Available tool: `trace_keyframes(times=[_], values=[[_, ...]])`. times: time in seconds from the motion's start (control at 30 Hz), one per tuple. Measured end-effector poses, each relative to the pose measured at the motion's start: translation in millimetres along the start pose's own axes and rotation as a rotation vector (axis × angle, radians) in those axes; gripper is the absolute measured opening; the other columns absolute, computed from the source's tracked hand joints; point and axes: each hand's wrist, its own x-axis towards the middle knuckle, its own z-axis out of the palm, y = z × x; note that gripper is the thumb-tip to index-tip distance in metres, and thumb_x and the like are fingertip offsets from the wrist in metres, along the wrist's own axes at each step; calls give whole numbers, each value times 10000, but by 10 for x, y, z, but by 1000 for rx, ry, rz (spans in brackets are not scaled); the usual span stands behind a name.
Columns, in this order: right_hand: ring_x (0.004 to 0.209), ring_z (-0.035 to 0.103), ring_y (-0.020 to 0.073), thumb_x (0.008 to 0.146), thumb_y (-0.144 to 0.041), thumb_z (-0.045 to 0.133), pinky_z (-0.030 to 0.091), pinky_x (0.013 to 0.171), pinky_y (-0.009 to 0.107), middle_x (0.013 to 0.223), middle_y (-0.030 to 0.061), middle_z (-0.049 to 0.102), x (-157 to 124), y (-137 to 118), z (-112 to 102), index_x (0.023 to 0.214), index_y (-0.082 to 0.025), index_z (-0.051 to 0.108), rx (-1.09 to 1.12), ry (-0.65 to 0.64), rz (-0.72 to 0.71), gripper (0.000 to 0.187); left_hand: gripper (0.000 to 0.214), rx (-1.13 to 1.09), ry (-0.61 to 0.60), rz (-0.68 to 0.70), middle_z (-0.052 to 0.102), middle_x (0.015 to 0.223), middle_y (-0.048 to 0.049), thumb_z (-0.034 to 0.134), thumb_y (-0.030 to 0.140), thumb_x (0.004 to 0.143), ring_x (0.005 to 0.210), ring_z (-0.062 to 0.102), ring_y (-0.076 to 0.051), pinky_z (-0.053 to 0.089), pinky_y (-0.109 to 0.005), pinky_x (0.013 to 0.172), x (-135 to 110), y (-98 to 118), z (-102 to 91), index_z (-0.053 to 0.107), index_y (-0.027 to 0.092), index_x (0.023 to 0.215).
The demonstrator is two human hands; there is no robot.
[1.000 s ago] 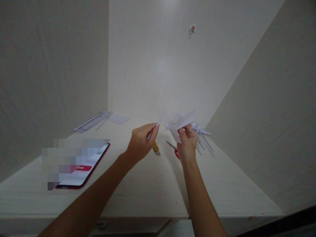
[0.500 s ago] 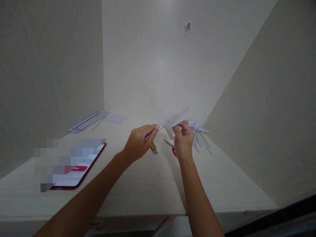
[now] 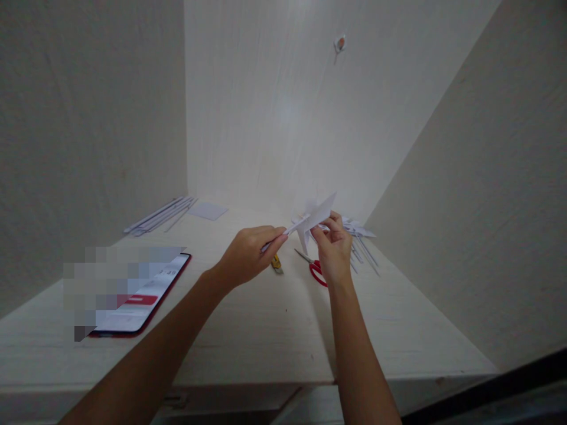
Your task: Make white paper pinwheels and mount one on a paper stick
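My left hand (image 3: 250, 254) is closed on a thin rolled white paper stick (image 3: 296, 225), pinched between thumb and fingers. The stick slants up to the right, and its far end meets the middle of a folded white paper pinwheel (image 3: 319, 213). Whether the two are joined I cannot tell. My right hand (image 3: 332, 248) pinches the pinwheel from the right, its fingers partly behind the paper. Below the hands lie a yellow box cutter (image 3: 276, 264), partly covered by my left hand, and red-handled scissors (image 3: 315, 268), partly behind my right wrist.
Several white paper sticks (image 3: 162, 215) lie at the back left beside a flat paper square (image 3: 209, 211). More pinwheels on sticks (image 3: 361, 236) are piled at the back right. A phone (image 3: 146, 301) rests at the left. Walls (image 3: 266, 118) enclose the table (image 3: 248, 342).
The stick's end has come against the pinwheel's middle; before, a small gap showed there. My right hand has shifted slightly right, uncovering more of the scissors' red handles.
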Motion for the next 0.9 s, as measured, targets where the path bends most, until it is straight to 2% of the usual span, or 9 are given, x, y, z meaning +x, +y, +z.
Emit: trace_keyframes(times=[0.43,0.6,0.7,0.8,0.87,0.9], values=[[945,505,159,688,-285,647,383,748,285,981,24,522,-12,35,40,742,-197,644,137,3,19,103,235,-18,-57,-9,592,621,-27,419,230,886,560,522,-101,402,-224,563,-5,12,4,616,112,834],[903,503,151,673,-321,655,383,715,270,963,26,519,-17,1,65,752,-192,643,135,23,46,151,238,-60,-63,-58,617,664,-40,428,246,877,608,559,-115,418,-237,602,-1,27,26,626,127,821],[872,495,144,720,-377,600,378,689,255,936,36,529,-10,-10,65,787,-183,636,109,79,62,209,237,-227,18,-256,564,555,-7,468,263,849,521,529,-101,397,-219,529,30,36,11,633,134,738],[832,494,143,780,-435,495,374,678,255,907,51,568,-4,22,66,860,-165,615,47,179,133,306,222,-598,151,-571,501,473,27,488,274,824,407,478,-82,348,-210,438,89,6,-14,629,118,753],[780,495,139,786,-448,475,375,659,252,848,47,583,-20,54,95,857,-154,607,13,140,203,330,225,-869,245,-728,541,513,17,513,298,806,429,521,-90,358,-212,446,136,-42,-13,623,103,820],[738,492,133,788,-452,471,373,638,248,791,39,579,-39,65,122,831,-150,609,4,48,240,334,236,-970,276,-775,559,534,10,532,314,792,457,545,-95,366,-212,460,158,-70,-2,620,98,829]])
